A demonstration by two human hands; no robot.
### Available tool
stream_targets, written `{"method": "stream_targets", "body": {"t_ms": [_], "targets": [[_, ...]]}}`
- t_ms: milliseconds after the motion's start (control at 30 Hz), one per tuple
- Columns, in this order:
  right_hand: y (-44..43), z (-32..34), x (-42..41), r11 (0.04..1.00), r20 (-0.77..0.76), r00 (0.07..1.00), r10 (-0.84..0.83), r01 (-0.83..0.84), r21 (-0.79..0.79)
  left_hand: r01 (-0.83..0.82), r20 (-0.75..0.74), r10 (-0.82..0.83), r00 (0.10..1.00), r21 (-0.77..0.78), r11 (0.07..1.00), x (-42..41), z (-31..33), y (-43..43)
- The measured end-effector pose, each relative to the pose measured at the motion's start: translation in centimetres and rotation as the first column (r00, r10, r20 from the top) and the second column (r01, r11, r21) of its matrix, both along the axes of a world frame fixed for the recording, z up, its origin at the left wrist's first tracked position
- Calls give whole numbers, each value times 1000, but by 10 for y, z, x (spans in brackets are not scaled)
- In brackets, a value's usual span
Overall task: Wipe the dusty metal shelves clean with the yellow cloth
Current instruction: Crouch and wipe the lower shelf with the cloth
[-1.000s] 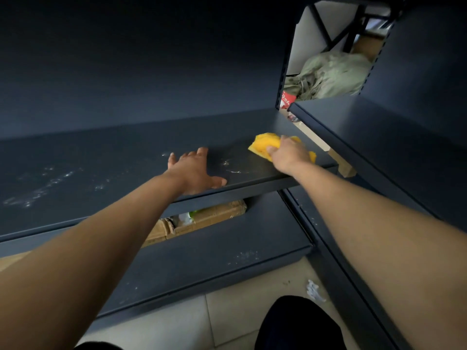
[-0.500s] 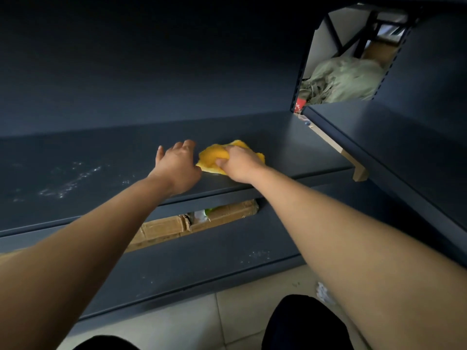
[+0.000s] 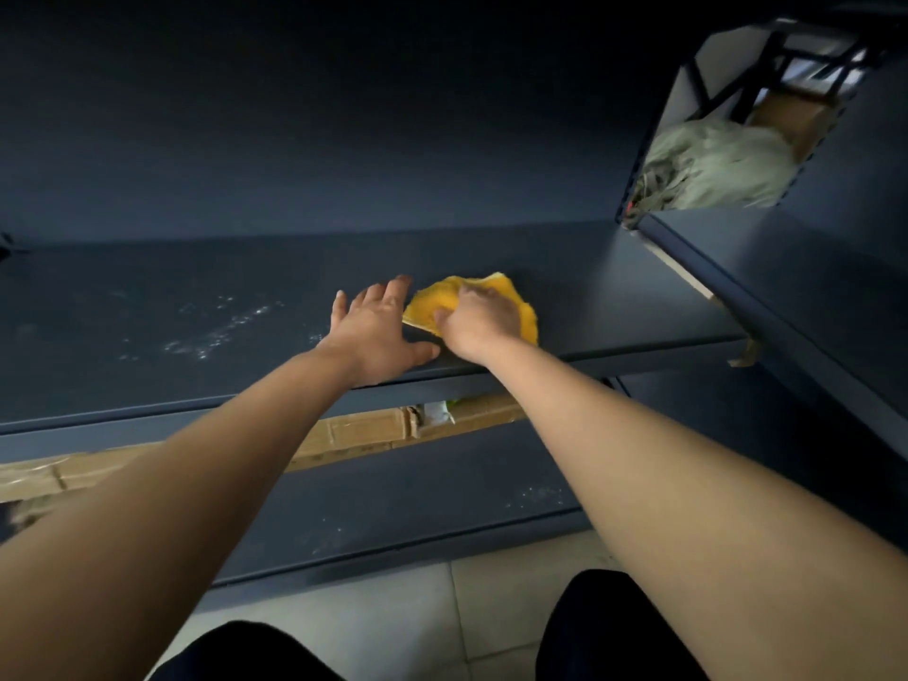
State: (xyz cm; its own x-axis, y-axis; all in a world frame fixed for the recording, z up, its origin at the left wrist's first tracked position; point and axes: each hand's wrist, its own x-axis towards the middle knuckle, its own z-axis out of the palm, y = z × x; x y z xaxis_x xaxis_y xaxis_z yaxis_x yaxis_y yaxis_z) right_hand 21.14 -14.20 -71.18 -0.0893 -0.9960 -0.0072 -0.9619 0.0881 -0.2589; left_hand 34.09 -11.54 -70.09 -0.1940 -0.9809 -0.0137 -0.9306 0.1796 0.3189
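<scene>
The dark metal shelf (image 3: 147,346) spans the view at arm height, with a second shelf (image 3: 417,493) below it and an adjoining shelf unit (image 3: 786,267) meeting it at the right. Flattened cardboard (image 3: 354,432) shows in the gap between the two shelves. A pale green bundle (image 3: 712,164) lies behind the right-hand unit.

Left hand (image 3: 376,331): palm down on the upper shelf near its front edge, fingers straight and spread, thumb extended toward the right hand. It holds nothing.

Right hand (image 3: 479,321): just beside the left hand, set on top of the yellow cloth (image 3: 437,302), fingers bent over the bunched fabric and gripping it against the shelf surface.

The yellow cloth lies on the upper shelf, near its middle, mostly under the right hand; its edges show to the left of the hand, beyond the fingers and to the right. Its left edge is just beside the left hand's fingers.

White dust specks (image 3: 216,331) lie on the upper shelf to the left of both hands, well apart from the cloth.
</scene>
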Motion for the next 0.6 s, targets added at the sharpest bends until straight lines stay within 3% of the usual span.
{"method": "stream_targets", "body": {"t_ms": [200,433,600], "targets": [[-9,1,23,990,58,989,133,-136,43,-72,7,72,997,92,993,40,-11,5],[-14,-1,-25,972,-6,973,-232,232,39,-38,97,28,995,102,994,48,-16,5],[-12,-3,24,982,-18,984,-176,177,67,-11,177,-11,984,122,992,51,-7,-9]]}}
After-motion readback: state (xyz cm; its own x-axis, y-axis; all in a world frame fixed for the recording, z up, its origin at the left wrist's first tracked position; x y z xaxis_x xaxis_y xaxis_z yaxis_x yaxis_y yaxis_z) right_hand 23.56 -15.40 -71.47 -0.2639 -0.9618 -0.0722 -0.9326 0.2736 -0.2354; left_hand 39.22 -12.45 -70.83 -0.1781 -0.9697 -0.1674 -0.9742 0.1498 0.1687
